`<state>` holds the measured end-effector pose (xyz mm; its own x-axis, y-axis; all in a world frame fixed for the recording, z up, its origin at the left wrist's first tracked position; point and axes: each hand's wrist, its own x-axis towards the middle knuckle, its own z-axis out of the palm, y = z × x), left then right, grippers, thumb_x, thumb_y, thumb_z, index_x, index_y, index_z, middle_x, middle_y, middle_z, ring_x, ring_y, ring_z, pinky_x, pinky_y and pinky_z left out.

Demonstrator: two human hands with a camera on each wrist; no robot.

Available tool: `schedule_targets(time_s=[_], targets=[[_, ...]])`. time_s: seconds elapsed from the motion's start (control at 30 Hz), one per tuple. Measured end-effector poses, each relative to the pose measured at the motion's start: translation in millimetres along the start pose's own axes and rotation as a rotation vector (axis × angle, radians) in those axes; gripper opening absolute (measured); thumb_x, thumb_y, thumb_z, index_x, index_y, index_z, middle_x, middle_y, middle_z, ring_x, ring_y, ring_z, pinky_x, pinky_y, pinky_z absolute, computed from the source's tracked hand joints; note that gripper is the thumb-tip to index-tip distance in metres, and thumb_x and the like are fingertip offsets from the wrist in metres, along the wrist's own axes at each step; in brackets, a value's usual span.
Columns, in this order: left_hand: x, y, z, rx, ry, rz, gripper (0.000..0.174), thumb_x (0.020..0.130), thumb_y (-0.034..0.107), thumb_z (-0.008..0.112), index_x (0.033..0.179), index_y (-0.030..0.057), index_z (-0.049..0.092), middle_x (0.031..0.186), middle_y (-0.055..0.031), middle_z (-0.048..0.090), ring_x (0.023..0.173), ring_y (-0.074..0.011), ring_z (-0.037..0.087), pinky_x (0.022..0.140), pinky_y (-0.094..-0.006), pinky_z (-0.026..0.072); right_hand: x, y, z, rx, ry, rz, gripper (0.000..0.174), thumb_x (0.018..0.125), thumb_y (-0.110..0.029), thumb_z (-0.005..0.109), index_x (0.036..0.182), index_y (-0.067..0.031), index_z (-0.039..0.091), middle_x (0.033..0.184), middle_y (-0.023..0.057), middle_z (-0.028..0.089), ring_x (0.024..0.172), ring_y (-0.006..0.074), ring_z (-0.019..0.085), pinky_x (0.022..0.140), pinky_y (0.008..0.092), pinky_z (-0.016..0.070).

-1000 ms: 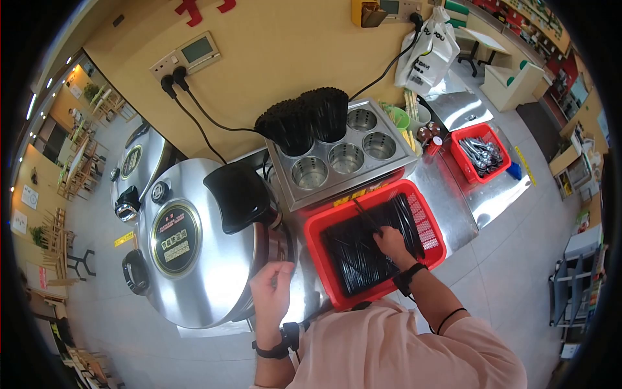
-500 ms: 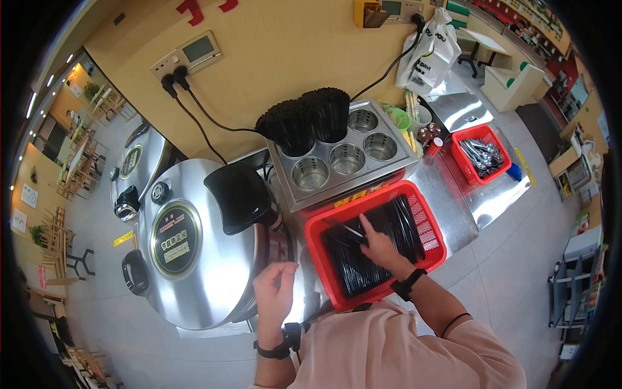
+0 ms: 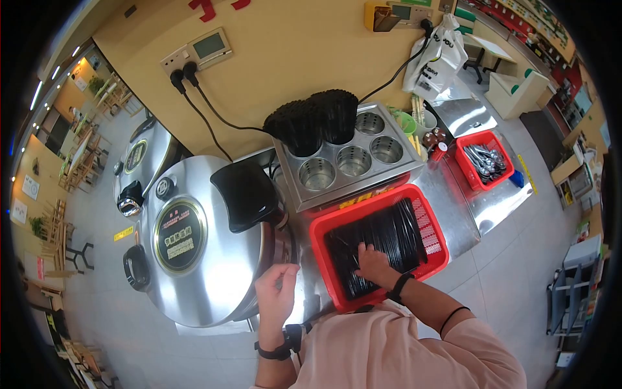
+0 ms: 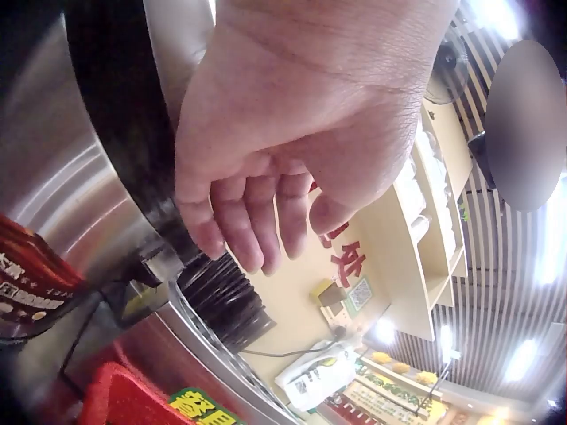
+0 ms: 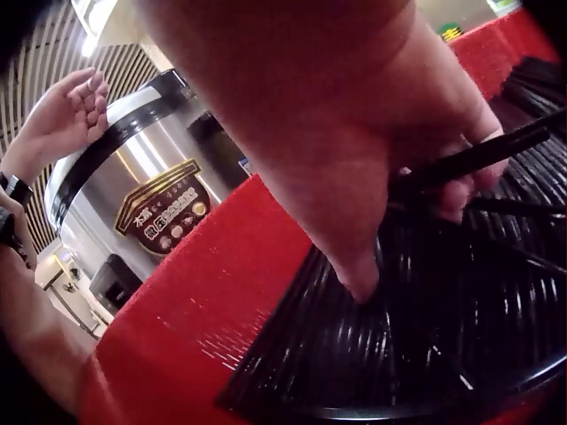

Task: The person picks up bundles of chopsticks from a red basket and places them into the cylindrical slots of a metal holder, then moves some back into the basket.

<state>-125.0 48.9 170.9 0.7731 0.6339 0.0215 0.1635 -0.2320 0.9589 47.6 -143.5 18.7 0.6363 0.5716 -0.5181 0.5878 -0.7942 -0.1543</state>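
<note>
A red plastic basket (image 3: 325,267) holds a thick layer of black chopsticks (image 3: 389,227). My right hand (image 3: 376,267) is down in the basket, over the near left part of the layer. In the right wrist view its fingers curl round a few black chopsticks (image 5: 483,162) that stick out past the palm, while the thumb points down at the layer; part of the grip is hidden under the palm. My left hand (image 3: 275,288) hangs loosely curled beside the large steel cooker (image 3: 214,259), holding nothing, as the left wrist view also shows.
Behind the basket stands a steel utensil rack (image 3: 303,194) with round perforated cups, two packed with upright black chopsticks (image 3: 295,126). A black handle (image 3: 246,194) juts from the cooker. At right sits a smaller red basket (image 3: 465,161) of metal spoons (image 3: 484,163).
My right hand has moved toward me and left across the chopsticks; its forefinger pointed out half a second ago and is now bent. The left hand stays nearly still. The head view has shifted slightly.
</note>
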Motion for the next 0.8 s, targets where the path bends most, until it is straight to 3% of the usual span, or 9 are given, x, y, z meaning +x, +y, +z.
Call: schedule_targets(time_s=[0.03, 0.07, 0.13, 0.17, 0.23, 0.37, 0.43, 0.63, 0.8], targets=[[0.6, 1.5, 1.3, -0.022, 0.020, -0.005, 0.017, 0.092, 0.011, 0.063, 0.094, -0.0043, 0.070, 0.082, -0.0119, 0.070, 0.077, -0.0176, 0.065, 0.075, -0.0296, 0.0507, 2.5, 0.4, -2.6, -0.040, -0.075, -0.008, 0.086, 0.080, -0.041, 0.076, 0.141, 0.0059, 0.037, 0.115, 0.0214, 0.061, 0.101, 0.0345, 0.068, 0.080, 0.0425, 0.0576], [1.0, 2.4, 1.6, -0.023, 0.021, -0.003, 0.017, 0.092, 0.011, 0.063, 0.094, -0.0043, 0.070, 0.082, -0.0119, 0.070, 0.077, -0.0176, 0.065, 0.075, -0.0296, 0.0507, 6.5, 1.6, 1.6, -0.041, -0.073, -0.008, 0.086, 0.080, -0.041, 0.076, 0.141, 0.0059, 0.037, 0.115, 0.0214, 0.061, 0.101, 0.0345, 0.068, 0.080, 0.0425, 0.0576], [1.1, 2.6, 0.5, -0.018, 0.017, 0.001, 0.017, 0.092, 0.010, 0.062, 0.095, -0.0044, 0.070, 0.082, -0.0119, 0.071, 0.078, -0.0177, 0.066, 0.075, -0.0297, 0.0509, 17.0, 4.3, 18.0, -0.161, -0.017, 0.006, 0.051, 0.088, -0.026, 0.066, 0.129, 0.0013, 0.050, 0.104, 0.0176, 0.069, 0.101, 0.0316, 0.068, 0.080, 0.0436, 0.0574], [1.5, 2.3, -0.2, -0.018, 0.020, 0.002, 0.017, 0.092, 0.010, 0.062, 0.095, -0.0044, 0.070, 0.082, -0.0119, 0.071, 0.078, -0.0177, 0.066, 0.075, -0.0297, 0.0509, 16.6, 5.7, 21.4, -0.162, -0.015, 0.003, 0.051, 0.088, -0.026, 0.066, 0.129, 0.0013, 0.050, 0.104, 0.0176, 0.069, 0.101, 0.0316, 0.068, 0.080, 0.0436, 0.0574], [1.5, 1.4, -1.2, -0.021, 0.018, -0.003, 0.017, 0.092, 0.010, 0.062, 0.095, -0.0045, 0.070, 0.083, -0.0119, 0.071, 0.078, -0.0179, 0.066, 0.075, -0.0296, 0.0509, 15.6, 9.8, 28.4, -0.227, 0.132, -0.068, 0.031, 0.092, -0.017, 0.055, 0.119, -0.0013, 0.058, 0.100, 0.0175, 0.072, 0.097, 0.0306, 0.071, 0.078, 0.0431, 0.0578], [0.6, 0.9, -2.5, -0.019, 0.017, -0.016, 0.017, 0.092, 0.010, 0.062, 0.095, -0.0046, 0.070, 0.083, -0.0120, 0.071, 0.078, -0.0180, 0.066, 0.075, -0.0297, 0.0509, 23.6, 14.4, 22.1, -0.110, 0.000, -0.027, 0.028, 0.093, -0.017, 0.052, 0.115, -0.0011, 0.060, 0.095, 0.0169, 0.073, 0.094, 0.0321, 0.072, 0.076, 0.0460, 0.0577], [1.3, -0.5, -3.6, 0.035, -0.016, 0.023, 0.018, 0.097, 0.009, 0.057, 0.095, -0.0057, 0.068, 0.088, -0.0073, 0.071, 0.081, -0.0108, 0.063, 0.074, -0.0245, 0.0489, 23.9, 24.2, 21.3, 0.038, 0.051, 0.041, 0.025, 0.090, -0.015, 0.054, 0.110, -0.0005, 0.060, 0.095, 0.0228, 0.071, 0.091, 0.0387, 0.071, 0.081, 0.0496, 0.0563], [2.7, -0.1, -0.8, 0.070, -0.024, 0.042, 0.019, 0.097, 0.008, 0.057, 0.095, -0.0066, 0.068, 0.088, -0.0084, 0.071, 0.082, -0.0124, 0.064, 0.075, -0.0255, 0.0498, 1.8, 73.5, 1.1, 0.284, 0.258, -0.048, 0.022, 0.092, -0.014, 0.052, 0.105, 0.0032, 0.056, 0.090, 0.0279, 0.068, 0.087, 0.0465, 0.067, 0.079, 0.0533, 0.0540], [4.3, 1.9, 1.8, 0.057, -0.051, 0.024, 0.019, 0.097, 0.009, 0.057, 0.095, -0.0065, 0.068, 0.087, -0.0085, 0.071, 0.081, -0.0125, 0.064, 0.076, -0.0259, 0.0499, -9.5, 127.2, 3.8, 0.423, 0.411, 0.157, 0.022, 0.090, -0.015, 0.057, 0.102, 0.0027, 0.056, 0.088, 0.0315, 0.065, 0.088, 0.0493, 0.064, 0.080, 0.0570, 0.0507]])
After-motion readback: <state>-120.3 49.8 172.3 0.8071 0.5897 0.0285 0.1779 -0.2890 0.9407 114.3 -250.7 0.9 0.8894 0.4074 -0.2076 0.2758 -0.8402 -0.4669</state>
